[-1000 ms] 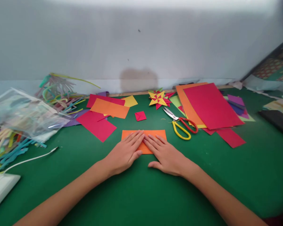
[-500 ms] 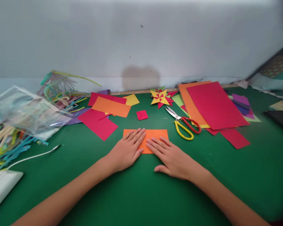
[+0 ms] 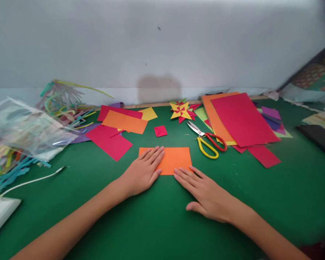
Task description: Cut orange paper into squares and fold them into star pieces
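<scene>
An orange sheet of paper lies flat on the green table in front of me. My left hand rests palm down on its left half, fingers stretched out and covering part of it. The fingertips of my right hand touch the sheet's lower right edge, with the fingers straight and the thumb spread away over the table. A small folded red paper square lies just beyond the sheet. Scissors with one yellow and one red handle lie partly open to the right of it.
A folded yellow and red paper star sits near the wall. Large red sheets are stacked at right; smaller orange paper and red paper lie at left. Farther left are a clear plastic bag, pipe cleaners and a white cable.
My right hand has slid toward me and to the right, uncovering more of the orange sheet. My left hand stays in place on the sheet. The view has shifted slightly.
</scene>
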The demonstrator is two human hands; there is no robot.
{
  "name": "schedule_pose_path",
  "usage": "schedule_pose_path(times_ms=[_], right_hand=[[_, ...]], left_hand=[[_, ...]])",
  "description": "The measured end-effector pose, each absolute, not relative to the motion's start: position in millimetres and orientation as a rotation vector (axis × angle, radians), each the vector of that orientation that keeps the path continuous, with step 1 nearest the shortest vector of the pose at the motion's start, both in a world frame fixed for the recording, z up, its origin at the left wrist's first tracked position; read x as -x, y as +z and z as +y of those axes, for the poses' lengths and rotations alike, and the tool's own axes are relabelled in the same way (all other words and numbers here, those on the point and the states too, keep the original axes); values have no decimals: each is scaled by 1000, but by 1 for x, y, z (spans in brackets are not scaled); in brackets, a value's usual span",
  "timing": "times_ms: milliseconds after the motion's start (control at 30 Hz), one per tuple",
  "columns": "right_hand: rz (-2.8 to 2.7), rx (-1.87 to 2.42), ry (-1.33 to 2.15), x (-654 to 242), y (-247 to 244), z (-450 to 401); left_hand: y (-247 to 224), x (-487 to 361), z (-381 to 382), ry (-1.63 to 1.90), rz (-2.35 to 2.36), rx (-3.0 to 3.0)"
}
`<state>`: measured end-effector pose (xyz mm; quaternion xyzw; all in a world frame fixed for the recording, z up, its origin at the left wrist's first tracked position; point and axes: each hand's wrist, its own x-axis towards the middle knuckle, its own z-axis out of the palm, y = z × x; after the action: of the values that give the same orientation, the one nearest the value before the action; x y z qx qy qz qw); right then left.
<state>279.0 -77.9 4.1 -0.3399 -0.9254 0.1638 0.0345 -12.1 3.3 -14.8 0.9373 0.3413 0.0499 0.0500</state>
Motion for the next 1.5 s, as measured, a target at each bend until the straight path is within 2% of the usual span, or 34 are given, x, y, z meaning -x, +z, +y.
schedule_pose_path(times_ms=[267,467,767,1133,1500], right_hand=[[-2814,1217,432,-320,7,-97],[-2663,1207,204,-325,20,-87],[-2838,1098,377,-260,0,-47],[-2793,1092,410,-263,-9,-48],[-2804,1070,397,-263,-8,-49]], left_hand=[[-15,12,3,118,1046,-2845],[-13,12,2,124,1042,-2847],[-14,12,4,138,1034,-2896],[6,29,-8,2,600,-2873],[17,41,-11,-33,499,-2734]])
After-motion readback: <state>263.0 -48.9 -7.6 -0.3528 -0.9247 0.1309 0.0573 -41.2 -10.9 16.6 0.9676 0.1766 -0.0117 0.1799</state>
